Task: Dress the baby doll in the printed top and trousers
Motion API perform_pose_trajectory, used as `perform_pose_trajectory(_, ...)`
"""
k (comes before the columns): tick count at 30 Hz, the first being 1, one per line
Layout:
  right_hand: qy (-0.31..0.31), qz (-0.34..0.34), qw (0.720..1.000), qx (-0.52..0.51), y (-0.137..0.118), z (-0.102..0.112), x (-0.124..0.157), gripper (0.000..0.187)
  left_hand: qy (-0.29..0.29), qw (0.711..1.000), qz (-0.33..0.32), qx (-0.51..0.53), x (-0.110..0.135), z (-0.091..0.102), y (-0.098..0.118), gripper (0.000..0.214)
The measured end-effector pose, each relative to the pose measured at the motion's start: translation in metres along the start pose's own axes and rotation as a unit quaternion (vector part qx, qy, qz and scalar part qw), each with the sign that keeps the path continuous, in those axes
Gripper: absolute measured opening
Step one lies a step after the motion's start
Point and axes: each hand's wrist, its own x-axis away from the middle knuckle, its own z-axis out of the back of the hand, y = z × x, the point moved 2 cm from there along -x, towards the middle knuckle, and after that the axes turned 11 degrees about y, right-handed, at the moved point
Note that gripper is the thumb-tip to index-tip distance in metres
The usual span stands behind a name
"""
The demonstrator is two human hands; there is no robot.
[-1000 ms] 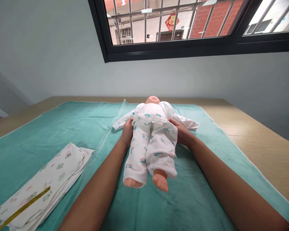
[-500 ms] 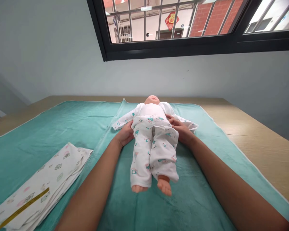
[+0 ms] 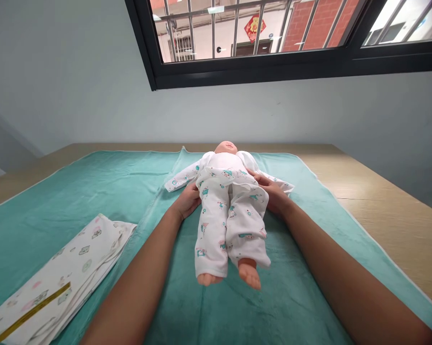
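A baby doll lies on its back, head toward the wall and bare feet toward me. It wears a white top with printed sleeves spread to both sides. White printed pants cover its legs, the waistband bunched around the belly. At the left side of the waist, my left hand is closed on the edge of the pants, its fingertips partly hidden. My right hand grips the pants at the opposite side, with fingers lying along the doll's waist near the sleeve. The pant leg on the right looks wider and more rumpled.
A teal cloth covers most of the wooden table. On the left lies a folded white printed cloth with a yellow measuring strip across it. Behind the table are a grey wall and a barred window.
The waistband on the right has shifted slightly, and the doll's foot on that side has swung a little to the right. Both hands stay at the waist. The view has moved slightly.
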Motion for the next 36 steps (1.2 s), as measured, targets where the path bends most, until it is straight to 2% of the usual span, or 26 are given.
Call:
perform_pose_trajectory(8, 0.016, -0.012, 1.000, -0.014, 0.002, 0.002, 0.001, 0.022, 0.018, 1.000, 0.025, 0.004, -0.001, 0.004, -0.004, 0.033)
perform_pose_trajectory(13, 0.019, -0.015, 1.000, -0.018, 0.002, 0.002, 0.002, 0.022, 0.027, 1.000, 0.005, 0.001, 0.005, -0.009, 0.005, 0.028)
perform_pose_trajectory(15, 0.040, -0.022, 0.999, -0.020, 0.002, 0.002, 0.001, 0.023, 0.053, 0.999, -0.009, 0.003, 0.010, -0.017, 0.010, 0.024)
perform_pose_trajectory(20, 0.097, -0.014, 0.995, -0.013, 0.002, -0.001, 0.000, 0.027, 0.171, 0.985, -0.024, -0.023, 0.017, -0.027, 0.015, 0.008)
perform_pose_trajectory(28, 0.214, -0.001, 0.976, -0.025, 0.005, -0.004, -0.008, 0.037, 0.180, 0.981, -0.065, -0.018, 0.014, -0.036, 0.011, 0.020)
perform_pose_trajectory(32, 0.239, -0.012, 0.970, -0.030, 0.013, -0.008, -0.010, 0.041, 0.208, 0.976, -0.069, -0.007, 0.009, -0.033, 0.008, 0.026)
perform_pose_trajectory(36, 0.235, -0.024, 0.971, -0.040, 0.018, -0.012, -0.010, 0.046, 0.241, 0.968, -0.076, 0.000, 0.005, -0.029, 0.006, 0.038)
